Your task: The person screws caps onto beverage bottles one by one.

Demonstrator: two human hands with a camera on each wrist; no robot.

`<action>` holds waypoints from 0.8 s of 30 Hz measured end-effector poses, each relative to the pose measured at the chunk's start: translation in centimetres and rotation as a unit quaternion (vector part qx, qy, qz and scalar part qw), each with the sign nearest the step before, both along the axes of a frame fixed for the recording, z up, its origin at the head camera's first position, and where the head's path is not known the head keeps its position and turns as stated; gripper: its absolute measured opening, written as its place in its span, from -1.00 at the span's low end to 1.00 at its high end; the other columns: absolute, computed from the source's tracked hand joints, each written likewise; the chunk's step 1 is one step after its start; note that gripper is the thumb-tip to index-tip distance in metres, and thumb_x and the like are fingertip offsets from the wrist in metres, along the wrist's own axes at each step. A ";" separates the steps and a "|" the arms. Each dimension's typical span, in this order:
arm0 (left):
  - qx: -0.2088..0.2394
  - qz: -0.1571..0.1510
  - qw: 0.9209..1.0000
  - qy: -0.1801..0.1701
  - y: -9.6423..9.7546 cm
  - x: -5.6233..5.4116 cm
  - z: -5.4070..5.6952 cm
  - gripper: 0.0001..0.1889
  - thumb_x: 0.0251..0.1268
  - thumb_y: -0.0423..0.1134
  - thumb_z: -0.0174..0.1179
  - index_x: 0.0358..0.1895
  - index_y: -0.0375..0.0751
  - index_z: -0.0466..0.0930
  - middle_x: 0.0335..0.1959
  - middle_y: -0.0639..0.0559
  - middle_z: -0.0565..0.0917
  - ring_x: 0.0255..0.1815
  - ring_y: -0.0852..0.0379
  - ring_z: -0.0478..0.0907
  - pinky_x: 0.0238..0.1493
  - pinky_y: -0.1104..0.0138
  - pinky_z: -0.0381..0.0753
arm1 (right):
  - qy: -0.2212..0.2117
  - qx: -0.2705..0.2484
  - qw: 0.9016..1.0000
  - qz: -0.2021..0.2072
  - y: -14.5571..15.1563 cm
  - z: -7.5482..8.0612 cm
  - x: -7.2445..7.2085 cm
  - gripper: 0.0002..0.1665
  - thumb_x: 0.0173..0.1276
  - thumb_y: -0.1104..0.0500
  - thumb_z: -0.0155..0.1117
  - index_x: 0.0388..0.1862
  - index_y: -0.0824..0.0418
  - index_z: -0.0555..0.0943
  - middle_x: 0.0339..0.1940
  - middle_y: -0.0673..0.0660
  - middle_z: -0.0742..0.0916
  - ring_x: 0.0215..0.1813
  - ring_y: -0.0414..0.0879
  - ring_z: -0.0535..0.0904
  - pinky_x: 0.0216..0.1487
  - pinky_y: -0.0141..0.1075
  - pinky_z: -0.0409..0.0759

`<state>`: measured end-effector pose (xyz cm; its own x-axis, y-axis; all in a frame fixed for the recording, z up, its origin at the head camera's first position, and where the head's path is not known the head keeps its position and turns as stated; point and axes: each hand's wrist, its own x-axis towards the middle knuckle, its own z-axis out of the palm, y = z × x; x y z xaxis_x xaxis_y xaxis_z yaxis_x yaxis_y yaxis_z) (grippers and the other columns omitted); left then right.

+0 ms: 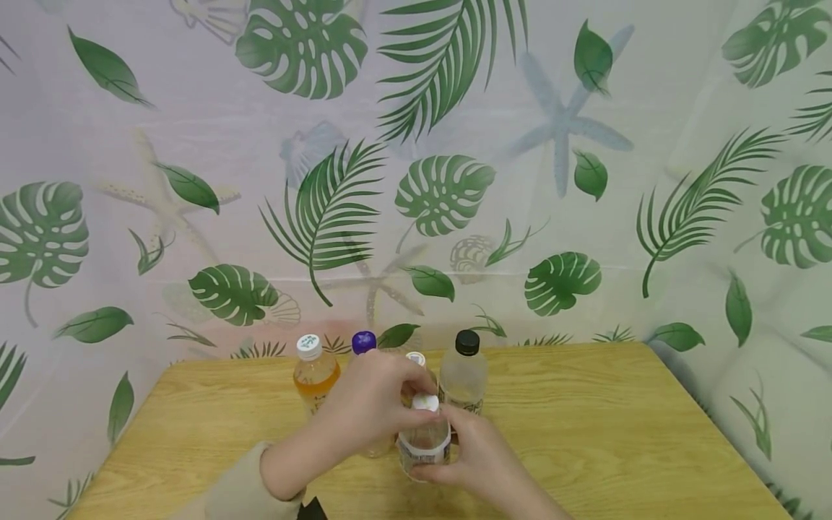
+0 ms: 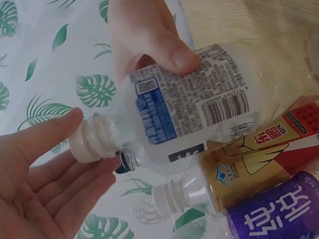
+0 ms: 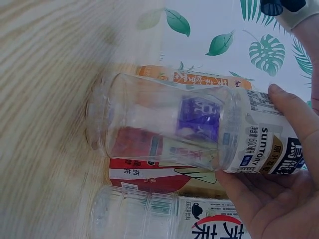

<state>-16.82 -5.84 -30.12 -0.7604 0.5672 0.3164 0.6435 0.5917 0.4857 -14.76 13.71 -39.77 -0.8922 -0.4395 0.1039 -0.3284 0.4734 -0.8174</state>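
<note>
A clear plastic bottle (image 1: 424, 439) with a white label stands roughly upright between my hands, over the front middle of the table. My left hand (image 1: 370, 397) reaches across from the left and pinches its white cap (image 2: 82, 144) between thumb and fingers. Around the labelled body, the thumb and fingers of my right hand (image 1: 477, 455) grip from the right. The right wrist view shows the bottle's bare lower half (image 3: 164, 119) looking empty. Whether its base touches the table cannot be seen clearly.
Behind stand an orange-drink bottle (image 1: 316, 375), a purple-capped bottle (image 1: 364, 341), a black-capped bottle (image 1: 463, 368) and a gold-and-red labelled bottle (image 2: 254, 164). They sit close together on the wooden table (image 1: 585, 426). A leaf-patterned cloth (image 1: 494, 108) hangs behind.
</note>
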 end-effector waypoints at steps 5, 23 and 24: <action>0.034 -0.056 0.995 -0.080 -0.5 -0.7 0.2 -0.86 0.12 -0.38 0.60 -0.25 -0.19 0.88 -0.33 0.07 0.87 -0.32 0.34 0.70 -0.25 0.56 0.69 | -0.009 -0.002 1.000 0.003 0.1 0.1 0.0 -0.21 0.14 0.02 0.75 0.31 0.18 0.61 0.19 0.09 0.78 0.18 0.13 0.75 0.12 -0.34 0.77; 0.010 -0.020 0.998 -0.052 -0.6 -0.2 -0.4 -0.54 0.18 -0.05 0.60 0.12 -0.15 0.79 -0.06 0.04 0.86 -0.07 0.17 0.77 -0.05 0.42 0.72 | 0.015 0.003 1.000 -0.001 -0.1 0.1 -0.1 -0.28 0.12 0.07 0.76 0.24 0.17 0.64 0.19 0.10 0.79 0.17 0.01 0.75 0.11 -0.39 0.76; 0.016 -0.003 0.999 -0.040 -0.5 -0.1 -0.5 -0.56 0.17 -0.01 0.61 0.05 -0.14 0.80 -0.13 0.07 0.86 -0.12 0.18 0.76 -0.07 0.42 0.72 | 0.016 0.004 1.000 -0.002 -0.1 0.0 -0.1 -0.30 0.12 0.07 0.76 0.21 0.15 0.65 0.17 0.08 0.79 0.16 -0.03 0.75 0.09 -0.41 0.75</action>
